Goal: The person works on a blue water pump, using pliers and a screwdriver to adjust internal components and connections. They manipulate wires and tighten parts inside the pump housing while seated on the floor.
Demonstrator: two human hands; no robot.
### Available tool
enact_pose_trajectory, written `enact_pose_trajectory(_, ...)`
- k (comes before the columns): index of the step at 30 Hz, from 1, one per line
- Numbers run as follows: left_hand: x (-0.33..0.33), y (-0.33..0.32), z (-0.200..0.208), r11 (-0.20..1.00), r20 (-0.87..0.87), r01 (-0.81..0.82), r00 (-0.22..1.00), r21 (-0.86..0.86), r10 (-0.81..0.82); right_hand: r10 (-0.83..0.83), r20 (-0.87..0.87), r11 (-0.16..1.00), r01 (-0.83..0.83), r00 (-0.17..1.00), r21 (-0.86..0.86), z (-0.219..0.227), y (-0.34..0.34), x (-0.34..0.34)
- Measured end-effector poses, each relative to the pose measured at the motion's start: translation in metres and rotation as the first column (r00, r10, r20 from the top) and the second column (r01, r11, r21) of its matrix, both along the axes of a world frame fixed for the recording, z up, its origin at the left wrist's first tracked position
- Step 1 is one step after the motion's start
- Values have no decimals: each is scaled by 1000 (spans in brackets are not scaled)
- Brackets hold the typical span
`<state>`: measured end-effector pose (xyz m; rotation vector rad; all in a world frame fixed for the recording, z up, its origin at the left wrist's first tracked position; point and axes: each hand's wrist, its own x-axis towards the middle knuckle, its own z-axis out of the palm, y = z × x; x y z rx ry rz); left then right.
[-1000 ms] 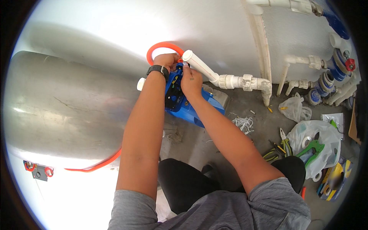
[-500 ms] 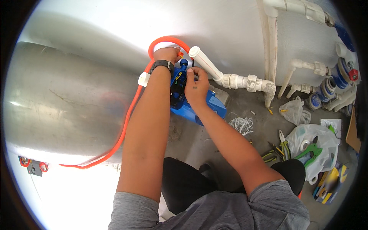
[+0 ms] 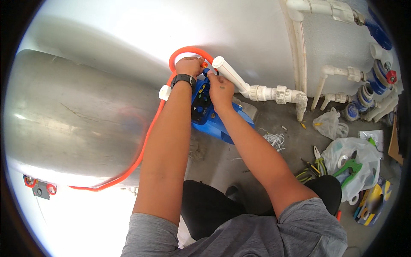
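Left hand [image 3: 188, 67] pinches the orange hose [image 3: 192, 49] near its tip; right hand [image 3: 221, 92] meets the blue fitting [image 3: 206, 71] — grip, I can't tell. Blue machine [image 3: 214, 126] lies at the left's five o'clock — long axis eleven-to-five.

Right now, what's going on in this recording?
The person's left hand is by the loop of an orange tube, and the right hand is at the blue fitting at a blue machine's far end. Their exact grips are hard to see. Green-handled pliers lie to the right.
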<state>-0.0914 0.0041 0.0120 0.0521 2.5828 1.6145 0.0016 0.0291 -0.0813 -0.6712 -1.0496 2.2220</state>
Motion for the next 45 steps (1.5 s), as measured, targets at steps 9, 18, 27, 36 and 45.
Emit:
enact_pose_trajectory(9, -3, -1, -4, 1000, -12, 6, 1000, 6, -6, -10, 94, 993, 21, 996, -118, 17, -2, -4)
enact_pose_trajectory(18, 0, 4, -2, 976, -25, 45, 998, -212, -52, -25, -3, 965, 24, 1000, -260, 16, 2, 1)
enact_pose_trajectory(27, -4, 0, -3, 968, -99, 95, 988, -232, -120, 29, 20, 987, -25, 999, -156, 17, -1, -2)
enact_pose_trajectory(36, -1, 2, -2, 968, -23, 145, 988, -206, -153, -4, -24, 951, -4, 1000, -309, 18, 1, 5)
enact_pose_trajectory(45, -11, -1, -10, 878, -187, 126, 954, -462, -235, 106, -127, 910, -147, 986, -388, 10, 11, 10)
